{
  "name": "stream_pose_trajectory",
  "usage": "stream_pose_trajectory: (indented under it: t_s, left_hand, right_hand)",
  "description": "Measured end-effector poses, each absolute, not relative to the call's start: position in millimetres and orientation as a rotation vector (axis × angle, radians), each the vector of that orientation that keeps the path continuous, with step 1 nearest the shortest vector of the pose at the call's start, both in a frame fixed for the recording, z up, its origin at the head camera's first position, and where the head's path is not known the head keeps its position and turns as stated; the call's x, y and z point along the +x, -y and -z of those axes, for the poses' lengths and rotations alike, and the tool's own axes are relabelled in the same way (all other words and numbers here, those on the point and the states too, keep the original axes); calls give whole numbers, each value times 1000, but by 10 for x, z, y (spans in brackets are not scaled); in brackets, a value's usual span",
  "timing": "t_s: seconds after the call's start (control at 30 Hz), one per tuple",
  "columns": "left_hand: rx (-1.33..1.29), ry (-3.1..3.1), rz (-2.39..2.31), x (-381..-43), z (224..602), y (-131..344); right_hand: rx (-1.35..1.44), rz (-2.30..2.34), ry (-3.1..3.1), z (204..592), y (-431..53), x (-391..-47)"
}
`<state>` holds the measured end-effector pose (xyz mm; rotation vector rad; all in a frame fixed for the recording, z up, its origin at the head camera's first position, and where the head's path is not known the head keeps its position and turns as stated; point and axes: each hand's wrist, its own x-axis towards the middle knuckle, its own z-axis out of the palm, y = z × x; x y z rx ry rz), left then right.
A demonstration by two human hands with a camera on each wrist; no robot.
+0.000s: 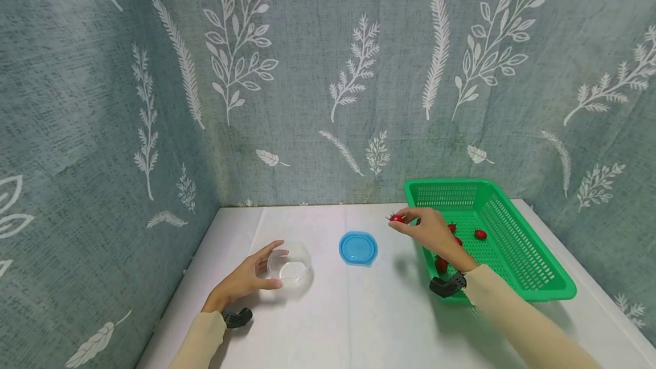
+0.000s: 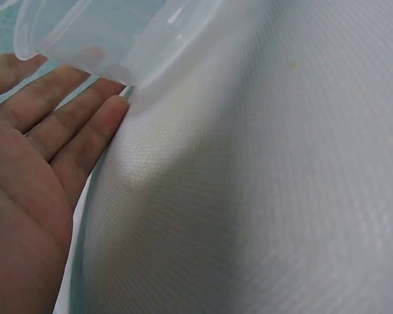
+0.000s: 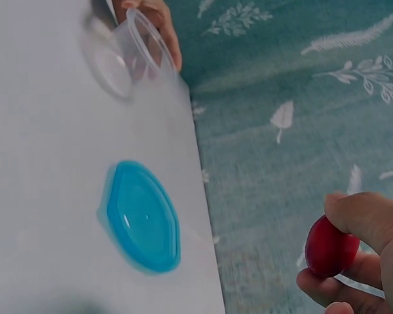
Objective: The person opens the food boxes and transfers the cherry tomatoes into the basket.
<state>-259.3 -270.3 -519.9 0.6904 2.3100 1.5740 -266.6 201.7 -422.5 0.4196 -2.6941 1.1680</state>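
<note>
On the left of the head view, my left hand [image 1: 251, 275] holds a clear plastic container [image 1: 290, 263] by its side, thumb in front and fingers round the back. The left wrist view shows those fingers [image 2: 85, 127] against the container's wall [image 2: 111, 39]. My right hand [image 1: 427, 232] pinches a small red cherry tomato [image 3: 331, 247] between thumb and fingertips, raised over the table by the basket's left edge. Between the two hands lies a blue lid [image 1: 358, 248], flat on the table. Several more cherry tomatoes [image 1: 480, 234] lie in the green basket, some of them hidden by my right arm.
The green plastic basket [image 1: 533, 238] with perforated walls occupies the right side of the white-covered table [image 1: 328, 323]. A grey-green curtain with white leaf prints [image 1: 307, 101] closes off the back and both sides.
</note>
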Motion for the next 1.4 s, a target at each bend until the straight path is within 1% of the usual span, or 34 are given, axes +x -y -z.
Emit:
stream_pose_trajectory:
  t_s: [0.23,0.5,0.7,1.1,1.4]
  left_hand:
    - [686,-2300,-1570,-2603,5182,2689]
    - [679,-2328,-1555,-2602,5196,2693]
    - [717,-2330,-1554,-2610,5224,2706]
    - [760,-2323,-1590,-2597,5274,2717]
    - [725,-2304,-1585,-2618,5239,2691]
  right_hand:
    - [378,-1180,2677,4239,-2291,-2625]
    - [306,-1110,2733,4146,-2591,-2508]
    - [237,-1073,2749,4188,-2783,-2464]
    - [185,-1025,2831,4243,-3062,-2393]
    - [157,-1065,2943,4247,-3245,-2331]
